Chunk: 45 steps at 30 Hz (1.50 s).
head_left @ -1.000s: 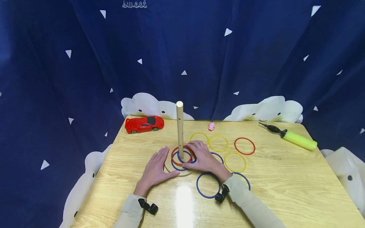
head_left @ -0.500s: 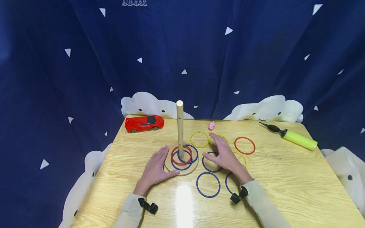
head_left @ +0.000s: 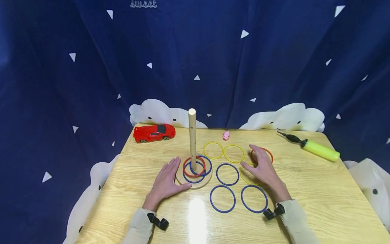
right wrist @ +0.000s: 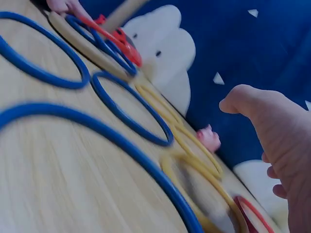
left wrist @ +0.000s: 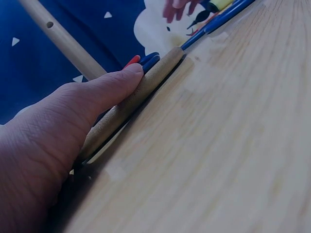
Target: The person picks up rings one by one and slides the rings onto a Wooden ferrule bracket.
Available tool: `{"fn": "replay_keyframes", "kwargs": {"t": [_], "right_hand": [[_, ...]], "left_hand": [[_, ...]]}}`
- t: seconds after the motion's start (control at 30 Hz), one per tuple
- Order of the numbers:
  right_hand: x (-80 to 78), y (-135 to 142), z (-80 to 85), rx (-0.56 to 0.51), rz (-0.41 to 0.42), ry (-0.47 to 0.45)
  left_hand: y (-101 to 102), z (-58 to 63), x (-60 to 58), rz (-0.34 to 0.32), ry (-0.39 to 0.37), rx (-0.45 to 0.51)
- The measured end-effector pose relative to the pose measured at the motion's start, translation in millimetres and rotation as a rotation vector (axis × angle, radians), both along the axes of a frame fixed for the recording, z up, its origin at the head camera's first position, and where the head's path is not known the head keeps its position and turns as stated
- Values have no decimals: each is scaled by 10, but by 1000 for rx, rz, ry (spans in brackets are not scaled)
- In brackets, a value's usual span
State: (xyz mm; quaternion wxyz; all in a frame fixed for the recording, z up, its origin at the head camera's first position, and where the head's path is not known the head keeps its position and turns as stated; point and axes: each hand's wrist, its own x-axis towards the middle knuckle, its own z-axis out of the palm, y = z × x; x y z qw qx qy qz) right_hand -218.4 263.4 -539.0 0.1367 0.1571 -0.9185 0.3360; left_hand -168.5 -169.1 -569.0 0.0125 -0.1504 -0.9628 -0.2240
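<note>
Left hand (head_left: 165,181) on stand (head_left: 192,142), rings (head_left: 194,176) threaded

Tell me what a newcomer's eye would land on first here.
Probably the tall wooden post, standing on its round base with three rings, one red and two blue, around its foot; the left grip touches the base's left side. Next, likely the bright red toy car at the table's back left and the yellow-green pump at its back right, before a dark blue curtain.

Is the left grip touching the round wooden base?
Touching. The left wrist view shows the left grip with its thumb laid on the edge of the wooden base.
</note>
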Motion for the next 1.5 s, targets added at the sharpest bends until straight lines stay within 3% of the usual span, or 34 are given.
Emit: {"fn": "replay_keyframes", "kwargs": {"t": [0.27,0.5,1.0,1.5], "right_hand": [[-20,427,-121,-10,-137,21],[-73,640,-229,-5,-220,-78],[-145,671,-382,96,-272,-76],[-131,626,-342,87,-320,-71]], "left_hand": [[-2,1,-1,-1,0,-9],[-3,-13,4,3,24,6],[2,-25,6,2,21,1],[-6,-16,-3,1,-5,-23]]}}
